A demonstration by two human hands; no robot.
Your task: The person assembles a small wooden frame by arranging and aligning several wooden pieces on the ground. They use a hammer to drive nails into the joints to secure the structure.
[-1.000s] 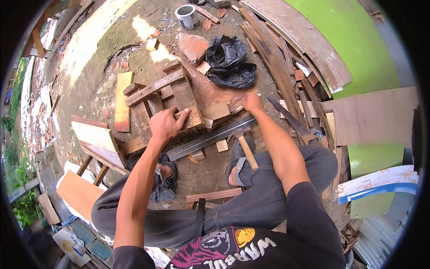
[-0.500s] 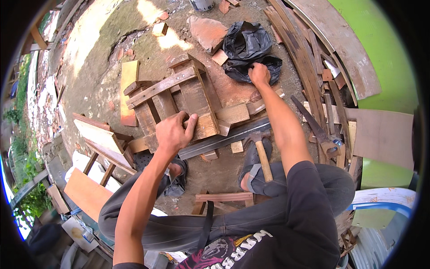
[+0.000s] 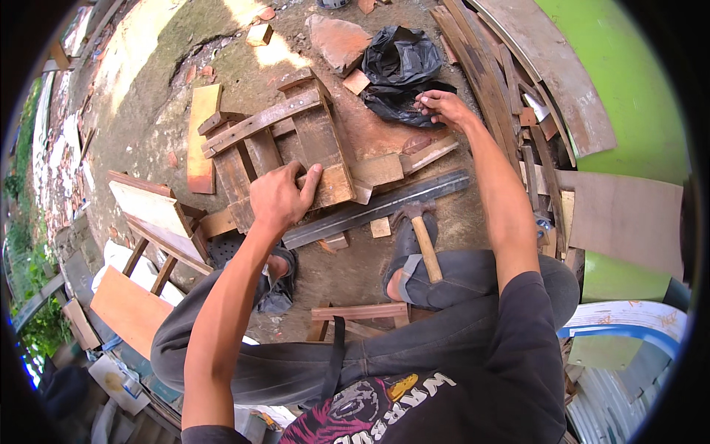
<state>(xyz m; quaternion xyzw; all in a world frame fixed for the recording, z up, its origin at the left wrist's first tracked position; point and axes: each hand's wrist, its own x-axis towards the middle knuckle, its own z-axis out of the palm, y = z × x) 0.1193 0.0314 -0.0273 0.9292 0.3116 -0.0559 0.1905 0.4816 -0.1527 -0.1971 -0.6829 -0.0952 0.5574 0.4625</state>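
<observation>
My left hand is closed over the near edge of a small wooden stool-like frame made of dark boards and battens, which stands tilted on the ground. My right hand is raised over the black plastic bag, its fingertips pinched together. Something tiny may be between them, too small to make out. A hammer leans with its head by my right foot and its wooden handle against my right leg. Under the frame's near side lies a long dark grey bar beside a light board.
A flat reddish stone sits left of the bag. Long planks are stacked at the right, next to green sheeting. A yellowish board lies left of the frame. Another wooden piece with a pale panel stands nearer left.
My right hand has come up out of the bag's opening and moved slightly right, fingers pinched. My left hand keeps its hold on the wooden frame. The whole view has shifted a little.
</observation>
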